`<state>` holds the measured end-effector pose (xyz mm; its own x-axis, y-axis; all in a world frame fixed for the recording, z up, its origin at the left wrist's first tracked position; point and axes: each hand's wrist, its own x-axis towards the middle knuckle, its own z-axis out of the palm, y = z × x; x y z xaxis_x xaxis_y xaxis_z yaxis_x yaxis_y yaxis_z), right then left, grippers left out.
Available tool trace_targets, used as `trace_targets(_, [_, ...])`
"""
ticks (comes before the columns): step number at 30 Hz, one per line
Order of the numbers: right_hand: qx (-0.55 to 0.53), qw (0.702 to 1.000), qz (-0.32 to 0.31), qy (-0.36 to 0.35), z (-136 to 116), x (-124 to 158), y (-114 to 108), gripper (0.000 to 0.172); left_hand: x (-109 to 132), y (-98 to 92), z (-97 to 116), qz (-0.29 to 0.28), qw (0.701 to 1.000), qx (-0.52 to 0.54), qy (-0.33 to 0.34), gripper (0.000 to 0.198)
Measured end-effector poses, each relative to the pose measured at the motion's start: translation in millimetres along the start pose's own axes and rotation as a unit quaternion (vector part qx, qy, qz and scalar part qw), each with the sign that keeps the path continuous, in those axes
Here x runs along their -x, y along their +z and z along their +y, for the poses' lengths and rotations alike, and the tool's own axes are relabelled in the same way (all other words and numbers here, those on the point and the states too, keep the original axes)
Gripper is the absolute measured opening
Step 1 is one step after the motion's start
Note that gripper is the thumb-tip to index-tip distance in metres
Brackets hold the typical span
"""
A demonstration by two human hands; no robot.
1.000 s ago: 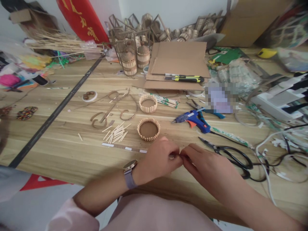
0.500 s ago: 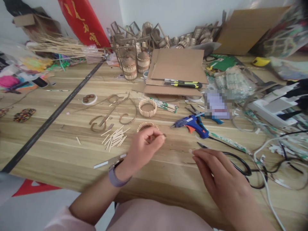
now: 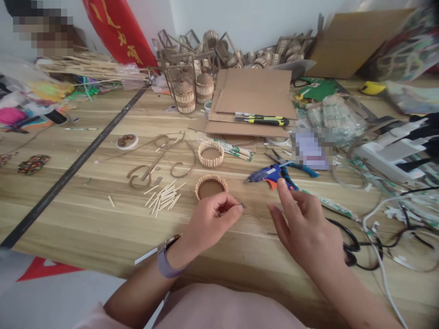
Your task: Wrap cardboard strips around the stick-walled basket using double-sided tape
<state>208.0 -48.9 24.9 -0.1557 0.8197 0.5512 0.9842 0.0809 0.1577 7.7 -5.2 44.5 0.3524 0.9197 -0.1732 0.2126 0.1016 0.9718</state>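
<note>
My left hand (image 3: pixel 213 219) is closed in a pinch, a small dark piece (image 3: pixel 242 205) just showing at its fingertips; its kind is too small to make out. Just behind that hand sits a round ring of short wooden sticks (image 3: pixel 211 187) with a brown base, partly covered by my fingers. A second stick ring (image 3: pixel 210 154) stands farther back. My right hand (image 3: pixel 308 228) hovers over the table with thumb and fingers apart, holding nothing. Beyond its fingertips lies a blue glue gun (image 3: pixel 269 174), its handle partly hidden. Black scissors handles (image 3: pixel 355 246) show beside the right wrist.
Loose wooden sticks (image 3: pixel 165 196) lie left of the rings, near curled brown strips (image 3: pixel 139 177). Behind are cardboard sheets (image 3: pixel 254 91) with cutters (image 3: pixel 262 119) on top, and finished stick barrels (image 3: pixel 185 97). Pliers (image 3: pixel 302 168), a power strip (image 3: pixel 387 157) and a white cable (image 3: pixel 379 265) occupy the right.
My right hand has lifted and opened its fingers, moving toward the glue gun. My left hand has shifted slightly right and nearer, uncovering more of the front stick ring.
</note>
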Motion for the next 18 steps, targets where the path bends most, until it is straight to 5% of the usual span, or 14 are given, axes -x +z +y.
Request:
trace_targets(5, [-0.074, 0.995, 0.025, -0.063, -2, 16, 20, 0.037, 3, 1.6, -2, -0.012, 0.999, -0.036, 0.030, 0.019])
trace_targets(11, [-0.248, 0.954, -0.019, -0.165, -8, 27, 30, 0.032, 6, 8.1, -6, -0.036, 0.995, -0.074, 0.050, 0.017])
trace_targets(15, [-0.222, 0.969, -0.060, -0.093, 28, 38, 20, 0.021, 8, 14.8, -6, -0.069, 0.989, -0.119, 0.061, 0.017])
trace_targets(18, [-0.148, 0.973, -0.177, 0.004, 74, 57, 20, 0.027, 8, 19.6, -7, -0.078, 0.984, -0.146, 0.070, 0.018])
